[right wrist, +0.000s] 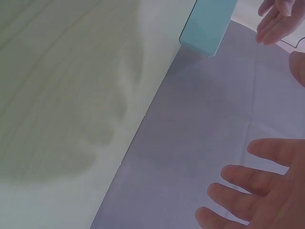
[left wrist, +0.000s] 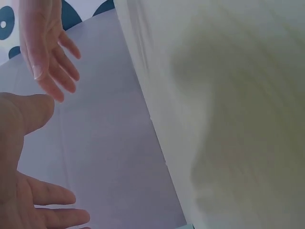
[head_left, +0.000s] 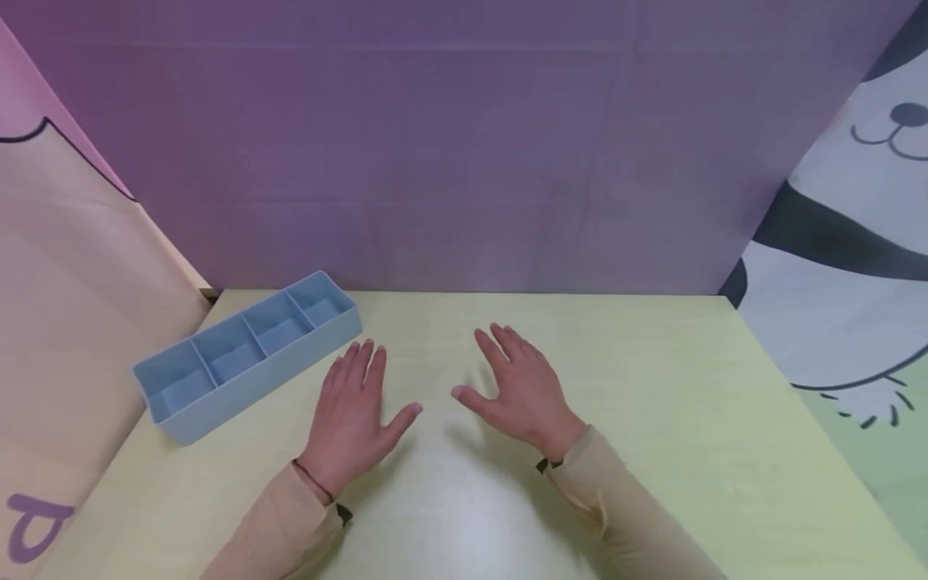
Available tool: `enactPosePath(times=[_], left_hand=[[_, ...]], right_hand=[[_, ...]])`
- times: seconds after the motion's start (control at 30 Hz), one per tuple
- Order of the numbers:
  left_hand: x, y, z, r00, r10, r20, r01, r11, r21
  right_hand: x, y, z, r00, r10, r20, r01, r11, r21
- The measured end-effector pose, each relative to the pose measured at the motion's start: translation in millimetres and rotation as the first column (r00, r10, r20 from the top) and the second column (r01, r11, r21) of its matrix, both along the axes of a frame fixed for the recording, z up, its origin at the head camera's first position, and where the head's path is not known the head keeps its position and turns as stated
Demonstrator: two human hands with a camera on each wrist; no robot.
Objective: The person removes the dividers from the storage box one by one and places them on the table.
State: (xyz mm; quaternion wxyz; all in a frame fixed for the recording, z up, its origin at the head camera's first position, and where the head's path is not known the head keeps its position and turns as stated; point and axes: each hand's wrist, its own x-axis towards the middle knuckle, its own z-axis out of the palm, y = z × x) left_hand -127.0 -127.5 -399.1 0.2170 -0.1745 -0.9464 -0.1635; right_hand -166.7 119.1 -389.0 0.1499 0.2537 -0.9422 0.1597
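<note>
Above the middle of the table, my left hand is held palm down with its fingers straight and thumb spread. It holds nothing and is nearest to a blue organizer box with several compartments in a row. That box lies slantwise at the table's left, and no objects show inside it. To the right, my right hand hovers apart from the left one, fingers extended, also holding nothing. In the right wrist view its fingers are spread, with one end of the blue box beyond.
The pale wooden table carries shadows of both hands. Behind its far edge hangs a purple cloth. A patterned cloth stands at the left, and one with a panda drawing at the right.
</note>
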Motion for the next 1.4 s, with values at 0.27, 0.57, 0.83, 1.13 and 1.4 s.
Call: enactPosePath(times=[0.27, 0.57, 0.83, 1.13, 1.4], left_hand=[[3.5, -11, 1.3, 1.000, -0.002, 0.007, 0.002, 0.999, 0.039], [8.9, -28, -1.8, 1.000, 0.025, 0.011, -0.026, 0.998, 0.057], [13.9, -42, -5.8, 0.994, 0.103, -0.028, -0.099, 0.987, 0.125], [18.3, -54, -0.5, 0.982, 0.190, -0.018, -0.182, 0.962, 0.202], [21.5, -72, -3.0, 0.971, 0.239, 0.015, -0.236, 0.942, 0.239]], right_hand=[[-4.5, -6, 1.2, 1.000, 0.004, 0.026, -0.003, 1.000, -0.020], [-10.0, -10, -2.4, 0.995, -0.007, 0.097, 0.016, 0.996, -0.085], [-12.9, -19, -1.5, 0.990, -0.024, 0.136, 0.038, 0.994, -0.100], [-13.7, -30, -0.5, 0.984, -0.015, 0.177, 0.036, 0.993, -0.114], [-15.3, -43, -2.9, 0.982, -0.001, 0.188, 0.026, 0.992, -0.126]])
